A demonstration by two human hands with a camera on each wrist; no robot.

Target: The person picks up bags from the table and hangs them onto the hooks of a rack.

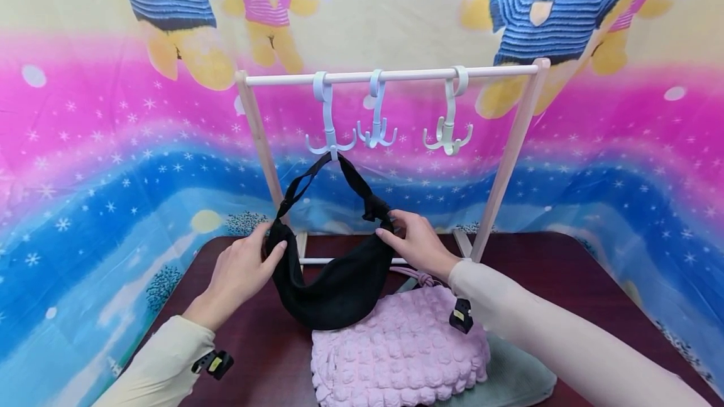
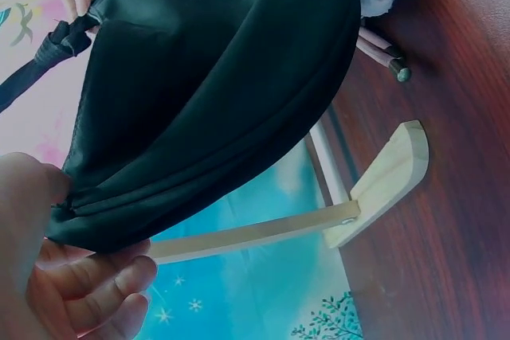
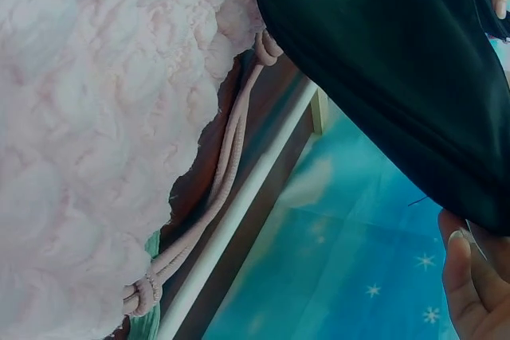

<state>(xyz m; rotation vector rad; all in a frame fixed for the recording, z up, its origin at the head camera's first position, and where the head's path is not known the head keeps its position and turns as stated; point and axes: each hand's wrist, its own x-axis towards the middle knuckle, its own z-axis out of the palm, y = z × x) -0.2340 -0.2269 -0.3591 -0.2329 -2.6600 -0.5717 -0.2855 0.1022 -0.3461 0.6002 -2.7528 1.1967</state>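
A black shoulder bag hangs by its strap from the leftmost light-blue hook on the rack's top bar. My left hand pinches the bag's left upper corner between thumb and fingers, which the left wrist view shows closely. On the opposite side my right hand grips the other upper corner, just below the strap's knot. The bag's body sags between both hands, its lower edge overlapping a pink puffy quilted bag on the table.
Another blue hook and a pale green hook hang along the white bar of the wooden rack. A grey-green bag lies partly under the pink one on the dark table. A printed cloth backdrop stands behind.
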